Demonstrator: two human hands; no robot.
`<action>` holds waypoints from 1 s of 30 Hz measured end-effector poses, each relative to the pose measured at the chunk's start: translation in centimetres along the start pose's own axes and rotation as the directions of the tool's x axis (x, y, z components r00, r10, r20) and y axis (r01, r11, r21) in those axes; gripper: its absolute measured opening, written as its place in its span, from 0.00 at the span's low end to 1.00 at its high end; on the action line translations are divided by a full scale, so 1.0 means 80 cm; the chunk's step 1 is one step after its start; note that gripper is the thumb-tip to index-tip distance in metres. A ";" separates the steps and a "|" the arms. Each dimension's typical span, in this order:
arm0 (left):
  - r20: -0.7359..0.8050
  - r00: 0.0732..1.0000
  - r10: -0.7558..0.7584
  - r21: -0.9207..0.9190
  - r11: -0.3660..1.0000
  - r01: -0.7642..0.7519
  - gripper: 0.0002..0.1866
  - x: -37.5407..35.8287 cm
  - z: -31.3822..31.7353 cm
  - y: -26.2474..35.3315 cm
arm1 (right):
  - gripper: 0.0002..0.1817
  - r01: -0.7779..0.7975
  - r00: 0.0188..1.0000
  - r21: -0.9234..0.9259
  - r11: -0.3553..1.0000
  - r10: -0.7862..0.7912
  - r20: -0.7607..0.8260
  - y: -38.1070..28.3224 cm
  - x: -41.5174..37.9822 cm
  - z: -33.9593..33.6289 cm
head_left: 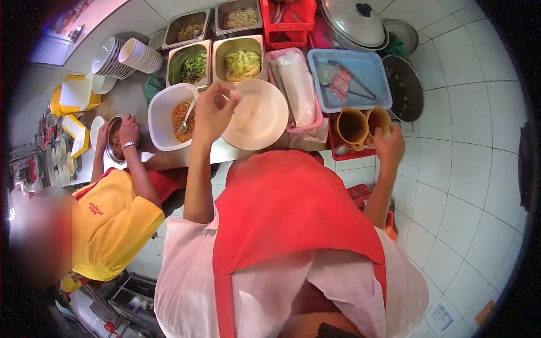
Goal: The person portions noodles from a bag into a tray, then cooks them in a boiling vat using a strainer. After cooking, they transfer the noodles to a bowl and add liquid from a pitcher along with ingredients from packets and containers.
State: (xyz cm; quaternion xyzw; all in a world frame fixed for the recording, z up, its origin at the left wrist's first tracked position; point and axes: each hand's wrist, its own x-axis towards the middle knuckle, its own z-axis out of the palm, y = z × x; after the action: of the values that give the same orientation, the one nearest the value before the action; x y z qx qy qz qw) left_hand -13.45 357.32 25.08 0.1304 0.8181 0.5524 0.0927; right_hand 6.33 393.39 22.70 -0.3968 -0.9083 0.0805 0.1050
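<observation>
Over the left edge of a pale round plate [265,115], my left hand [217,107] is raised with its fingers curled and thumb near the fingertips; whether anything small is between them I cannot make out. Beside it sits a white tub [160,121] of orange-brown food with a spoon [183,125]. At the right, my right hand [389,143] has its fingers on a brown cup [378,119]. A second brown cup [352,127] stands against it in a red tray [360,153].
Metal pans of chopped greens [194,67] and pale green slices [243,65] sit behind the plate. A blue tray [349,59] holds tongs. A large lidded pot [355,25] is at the back. A co-worker in yellow [118,225] handles a bowl [115,141] at the left.
</observation>
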 end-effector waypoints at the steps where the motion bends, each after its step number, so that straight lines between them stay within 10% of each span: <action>1: 0.002 1.000 0.030 0.008 1.000 -0.030 0.08 -0.002 0.003 -0.001 | 0.13 0.138 0.990 0.230 0.963 -0.141 -0.006 -0.018 0.013 0.008; 4: -0.001 0.998 0.058 -0.041 0.997 -0.058 0.11 -0.005 0.012 -0.001 | 0.09 0.186 0.874 0.809 0.557 -0.470 0.123 -0.161 -0.003 -0.021; 8: -0.004 0.998 0.070 0.067 0.995 -0.070 0.13 -0.010 0.022 0.003 | 0.12 0.282 0.624 0.833 0.477 -0.750 0.219 -0.272 -0.038 0.070; 10: -0.050 0.998 0.050 -0.011 0.999 -0.051 0.13 -0.012 0.023 0.000 | 0.12 0.601 0.508 0.708 0.372 -0.861 0.021 -0.308 -0.041 0.083; 17: -0.282 0.946 0.159 0.347 0.936 -0.054 0.09 -0.020 0.016 -0.020 | 0.12 0.605 0.497 0.627 0.492 -0.848 0.185 -0.316 -0.021 0.032; 20: -0.318 0.946 0.064 0.258 0.966 0.021 0.04 -0.018 0.016 -0.014 | 0.13 0.586 0.451 0.674 0.450 -0.872 0.189 -0.318 -0.014 0.024; 24: -0.138 0.986 -0.095 -0.441 0.897 0.025 0.09 -0.013 0.003 -0.004 | 0.17 0.376 0.465 0.898 0.228 -0.885 0.030 -0.326 -0.007 0.043; 26: -0.157 0.979 -0.132 -0.469 0.882 0.044 0.09 -0.010 0.004 -0.004 | 0.22 0.241 0.494 0.956 0.165 -0.869 0.026 -0.328 -0.011 0.055; 28: -0.151 0.981 -0.124 -0.490 0.871 0.035 0.07 -0.011 0.004 0.000 | 0.32 0.501 0.266 0.863 0.072 -0.961 -0.074 -0.336 -0.015 0.053; 30: -0.149 0.982 -0.120 -0.506 0.862 0.028 0.06 -0.014 0.003 -0.008 | 0.26 0.427 0.241 0.887 0.177 -0.967 0.077 -0.346 -0.019 0.054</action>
State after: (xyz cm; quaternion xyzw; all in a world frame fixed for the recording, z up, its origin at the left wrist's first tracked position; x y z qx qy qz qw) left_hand -12.40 356.93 24.42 0.0211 0.6557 0.7513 0.0723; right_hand -13.26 373.35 24.66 0.2598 -0.8287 0.4935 -0.0473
